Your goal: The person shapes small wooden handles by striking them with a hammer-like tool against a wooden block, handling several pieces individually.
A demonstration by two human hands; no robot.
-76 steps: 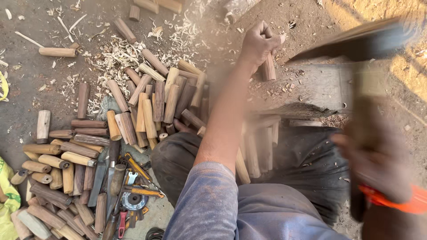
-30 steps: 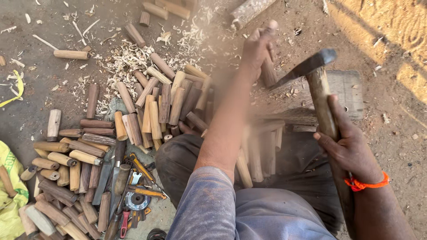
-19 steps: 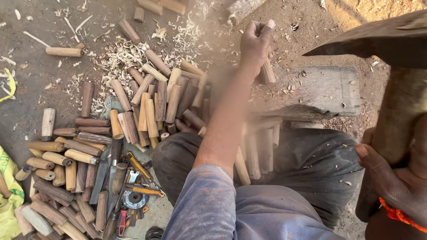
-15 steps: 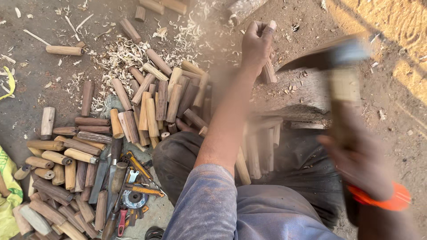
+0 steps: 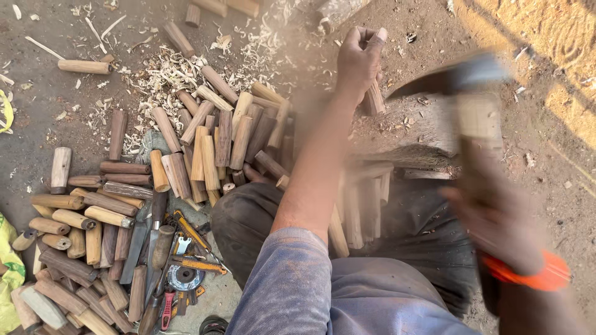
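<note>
The left hand (image 5: pixel 359 59) grips a wooden stick (image 5: pixel 373 99) upright on the chopping block (image 5: pixel 416 133). The blurred right hand (image 5: pixel 500 217) grips an axe (image 5: pixel 456 77) beside it.

A faded blue-grey sleeve (image 5: pixel 292 285) covers the left upper arm; an orange band (image 5: pixel 528 276) circles the right wrist.

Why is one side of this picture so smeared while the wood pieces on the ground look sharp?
In the head view, the right hand and the adze-like tool it swings are streaked by motion blur; the left hand, holding a wooden piece upright on the chopping block, is sharp, as is the pile of wooden pegs. Sunlight brightens the upper-right ground.
</note>
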